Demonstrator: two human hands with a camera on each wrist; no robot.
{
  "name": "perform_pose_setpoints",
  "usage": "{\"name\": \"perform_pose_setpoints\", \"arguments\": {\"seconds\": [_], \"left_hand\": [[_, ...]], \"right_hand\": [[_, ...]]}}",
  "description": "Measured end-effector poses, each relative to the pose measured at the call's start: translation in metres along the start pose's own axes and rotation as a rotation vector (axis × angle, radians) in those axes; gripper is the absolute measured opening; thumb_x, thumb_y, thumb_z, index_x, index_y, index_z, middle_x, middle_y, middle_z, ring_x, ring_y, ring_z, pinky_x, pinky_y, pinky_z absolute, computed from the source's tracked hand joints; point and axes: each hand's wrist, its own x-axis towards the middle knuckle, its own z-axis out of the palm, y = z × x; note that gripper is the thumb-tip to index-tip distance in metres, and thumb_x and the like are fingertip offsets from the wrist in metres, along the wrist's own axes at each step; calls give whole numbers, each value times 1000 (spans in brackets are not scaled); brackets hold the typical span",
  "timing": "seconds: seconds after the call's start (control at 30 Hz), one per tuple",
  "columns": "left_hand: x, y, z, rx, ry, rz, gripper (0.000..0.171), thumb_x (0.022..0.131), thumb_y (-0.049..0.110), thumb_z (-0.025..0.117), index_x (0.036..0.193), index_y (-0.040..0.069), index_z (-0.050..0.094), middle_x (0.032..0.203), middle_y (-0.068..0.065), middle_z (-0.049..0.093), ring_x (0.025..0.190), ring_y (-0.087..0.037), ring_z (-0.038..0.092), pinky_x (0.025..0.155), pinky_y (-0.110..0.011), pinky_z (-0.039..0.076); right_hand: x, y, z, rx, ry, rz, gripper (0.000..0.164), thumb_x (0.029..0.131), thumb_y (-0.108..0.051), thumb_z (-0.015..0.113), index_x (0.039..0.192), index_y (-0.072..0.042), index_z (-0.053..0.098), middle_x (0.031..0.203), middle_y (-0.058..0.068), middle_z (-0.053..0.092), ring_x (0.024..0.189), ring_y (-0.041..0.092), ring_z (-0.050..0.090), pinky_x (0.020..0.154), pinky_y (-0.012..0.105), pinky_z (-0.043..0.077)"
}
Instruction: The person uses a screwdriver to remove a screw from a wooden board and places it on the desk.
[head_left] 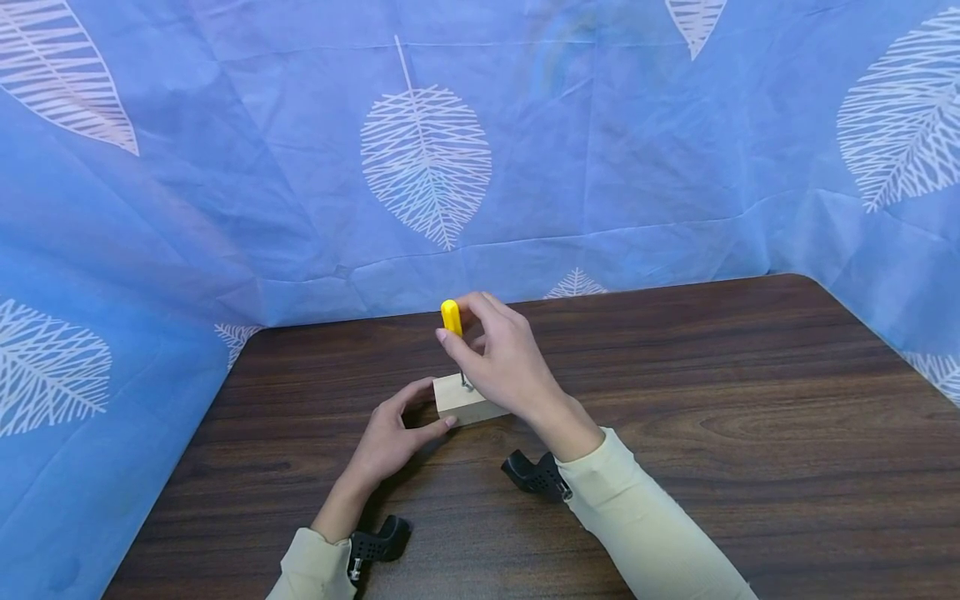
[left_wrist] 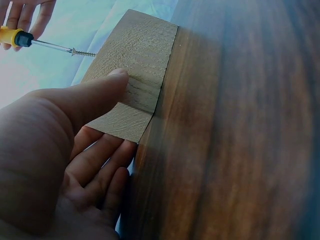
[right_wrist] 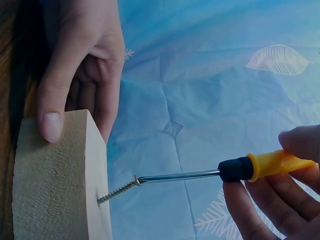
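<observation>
A pale wooden block (head_left: pixel 468 407) lies on the dark table. My left hand (head_left: pixel 390 433) grips its left end, thumb on the near side and fingers on the far side; the left wrist view shows the thumb pressing the wood (left_wrist: pixel 140 50). A screw (right_wrist: pixel 119 191) stands out of the block's top, slightly tilted, its tip in the wood and most of its thread showing. My right hand (head_left: pixel 510 350) holds a screwdriver by its yellow handle (head_left: pixel 451 317) above the block. In the right wrist view the screwdriver's metal shaft (right_wrist: pixel 180 176) meets the screw head.
The brown wood-grain table (head_left: pixel 735 400) spreads around the block. A blue cloth (head_left: pixel 525 167) with white leaf prints hangs behind and at both sides. Black wrist mounts (head_left: pixel 382 540) sit at both wrists, just above the tabletop in the head view.
</observation>
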Motion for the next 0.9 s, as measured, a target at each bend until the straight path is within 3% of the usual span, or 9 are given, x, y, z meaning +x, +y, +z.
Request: {"name": "perform_pose_setpoints", "arguments": {"seconds": [0.3,0.67,0.9], "left_hand": [[0,0,0,-4,-5,2,65,95,30,85,154,21,59,153,-8,65,148,-35,54,122,-67,39],[-1,0,0,4,-1,6,63,96,29,84,153,22,60,152,-7,66,148,-34,55,123,-67,38],[-1,0,0,5,3,5,63,96,29,85,153,21,60,150,-7,66,147,-34,55,123,-66,38]], "right_hand": [[0,0,-1,24,2,32,29,102,-16,76,127,-8,64,109,5,71,96,16,71,79,26,64],[0,-2,-2,72,-4,51,22,101,-10,69,122,-7,64,107,6,73,90,16,71,79,26,64],[-1,-1,-1,62,-19,58,17,108,-19,64,122,-9,63,105,4,72,82,15,67,72,30,60]]}}
